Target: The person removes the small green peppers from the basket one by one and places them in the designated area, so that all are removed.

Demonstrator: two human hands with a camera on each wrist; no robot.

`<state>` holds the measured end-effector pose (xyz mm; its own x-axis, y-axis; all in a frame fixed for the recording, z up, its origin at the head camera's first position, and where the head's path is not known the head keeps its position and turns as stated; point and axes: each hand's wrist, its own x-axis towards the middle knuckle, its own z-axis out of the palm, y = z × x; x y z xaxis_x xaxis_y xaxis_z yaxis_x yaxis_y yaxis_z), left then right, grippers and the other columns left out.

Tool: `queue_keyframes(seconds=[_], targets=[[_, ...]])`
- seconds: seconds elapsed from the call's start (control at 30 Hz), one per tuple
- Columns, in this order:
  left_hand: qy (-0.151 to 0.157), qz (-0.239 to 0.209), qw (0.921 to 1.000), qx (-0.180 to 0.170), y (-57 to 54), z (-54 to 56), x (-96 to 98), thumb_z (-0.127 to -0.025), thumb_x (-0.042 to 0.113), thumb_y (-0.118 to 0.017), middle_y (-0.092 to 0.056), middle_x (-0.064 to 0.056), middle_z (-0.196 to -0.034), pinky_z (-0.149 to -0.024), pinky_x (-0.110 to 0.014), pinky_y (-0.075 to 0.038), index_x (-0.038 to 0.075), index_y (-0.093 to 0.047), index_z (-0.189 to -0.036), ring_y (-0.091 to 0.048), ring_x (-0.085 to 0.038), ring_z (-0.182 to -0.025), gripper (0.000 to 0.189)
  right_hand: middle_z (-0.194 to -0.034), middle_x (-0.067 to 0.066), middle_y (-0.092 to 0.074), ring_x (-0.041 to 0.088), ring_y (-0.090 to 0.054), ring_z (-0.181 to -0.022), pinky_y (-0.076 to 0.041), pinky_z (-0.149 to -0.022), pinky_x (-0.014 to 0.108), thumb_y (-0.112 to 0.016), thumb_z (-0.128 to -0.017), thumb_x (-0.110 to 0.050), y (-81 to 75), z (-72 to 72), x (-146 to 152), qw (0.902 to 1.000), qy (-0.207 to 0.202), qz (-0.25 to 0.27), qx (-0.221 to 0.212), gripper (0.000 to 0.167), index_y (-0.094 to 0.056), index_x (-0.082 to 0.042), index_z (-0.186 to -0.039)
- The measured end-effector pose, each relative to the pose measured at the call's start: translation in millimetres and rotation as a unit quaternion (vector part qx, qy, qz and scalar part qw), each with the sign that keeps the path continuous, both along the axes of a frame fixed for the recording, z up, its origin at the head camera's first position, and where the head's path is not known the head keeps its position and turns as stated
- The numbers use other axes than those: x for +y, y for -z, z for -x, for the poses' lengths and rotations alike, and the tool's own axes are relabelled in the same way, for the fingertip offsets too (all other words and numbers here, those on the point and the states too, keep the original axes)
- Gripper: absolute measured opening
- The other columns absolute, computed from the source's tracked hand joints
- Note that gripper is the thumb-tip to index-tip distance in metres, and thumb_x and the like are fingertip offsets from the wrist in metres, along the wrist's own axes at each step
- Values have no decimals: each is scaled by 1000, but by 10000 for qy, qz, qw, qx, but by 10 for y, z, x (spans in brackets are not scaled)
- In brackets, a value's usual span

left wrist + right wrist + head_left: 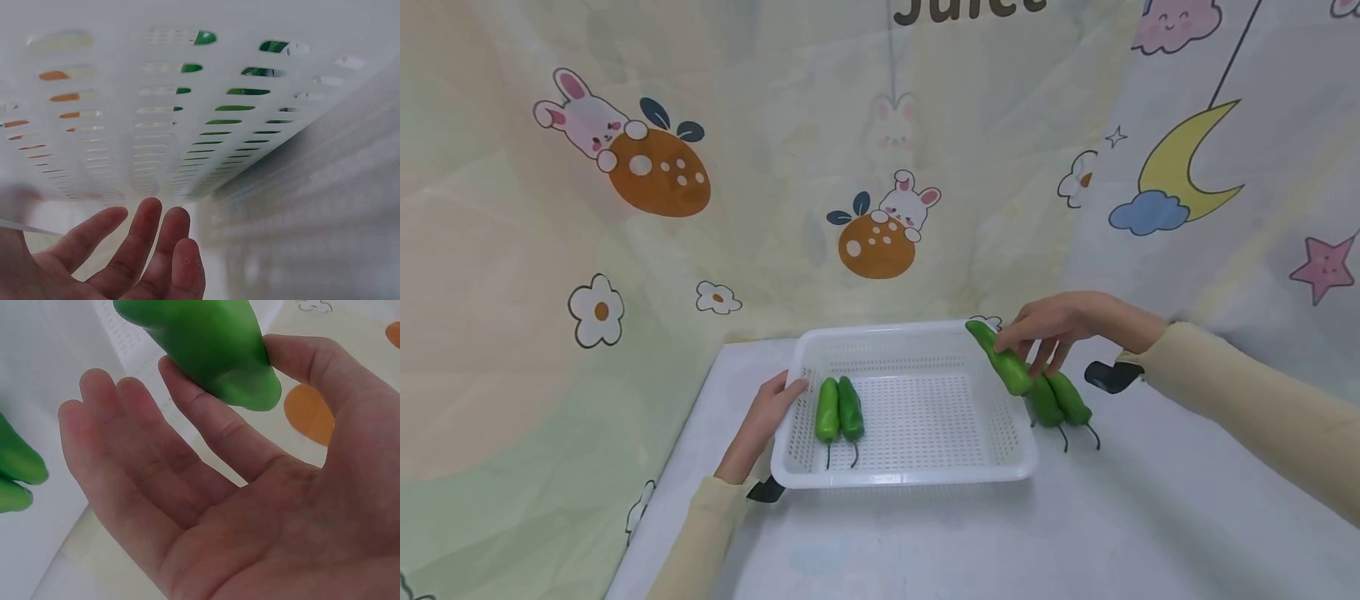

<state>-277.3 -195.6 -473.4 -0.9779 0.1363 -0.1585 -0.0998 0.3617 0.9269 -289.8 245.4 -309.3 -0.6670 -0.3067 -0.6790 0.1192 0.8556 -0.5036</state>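
At the basket's right end, my right hand (1067, 321) pinches a green pepper (1003, 362) between thumb and index finger, over the right rim. In the right wrist view the other fingers (137, 456) extend away from this pepper (212, 350). My left hand (765, 412) holds the left side of the white plastic basket (910, 480), thumb at the rim. Its fingers (144, 231) appear beside the slotted wall in the left wrist view. Inside, at the left, lie a lighter green pepper (827, 412) and a darker green pepper (851, 408), side by side.
Right of the basket, two green peppers (1070, 400) lie together on the white table (895, 542), partly hidden by the held one. Behind the table hangs a printed cloth (790, 208) with rabbits, flowers and a moon.
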Motion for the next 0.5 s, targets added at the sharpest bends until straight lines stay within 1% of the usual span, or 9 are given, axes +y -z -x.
queue_keyframes(seconds=[0.1,0.23,0.33,0.4,0.5], targets=[[40,3,10000,4,7,1,-10,-105,43,-46,-65,-23,-130,-73,-40,-66,18,-44,-151,-74,-34,-100,52,-108,8,-73,23,-74,-96,-64,-83,40,-59,-96,-50,2,12,28,10000,-4,-69,5,51,-66,-5,-119],[39,16,10000,18,15,7,-20,-105,44,-45,-66,-22,-129,-72,-39,-66,20,-44,-150,-75,-32,-98,51,-106,7,-72,23,-74,-95,-64,-82,40,-59,-97,-48,34,33,111,9999,62,-134,-17,44,-68,-7,-107],[11,5,10000,30,25,12,-25,-105,43,-45,-67,-20,-126,-72,-39,-66,21,-45,-149,-75,-30,-95,49,-106,6,-72,22,-74,-96,-64,-82,39,-57,-97,-49,83,50,223,9997,130,-182,-43,43,-67,-7,-100],[-3,-8,10000,28,36,20,-28,-105,42,-45,-68,-20,-126,-72,-38,-66,21,-46,-149,-75,-29,-95,48,-107,6,-72,22,-73,-95,-64,-82,39,-55,-98,-50,123,60,313,9996,189,-202,-70,46,-68,-6,-103],[3,-38,10000,18,53,30,-31,-105,42,-45,-67,-20,-126,-73,-38,-66,20,-46,-149,-75,-30,-96,48,-108,7,-73,22,-74,-95,-64,-83,40,-54,-98,-52,178,73,448,9993,259,-243,-104,51,-68,-4,-110]])
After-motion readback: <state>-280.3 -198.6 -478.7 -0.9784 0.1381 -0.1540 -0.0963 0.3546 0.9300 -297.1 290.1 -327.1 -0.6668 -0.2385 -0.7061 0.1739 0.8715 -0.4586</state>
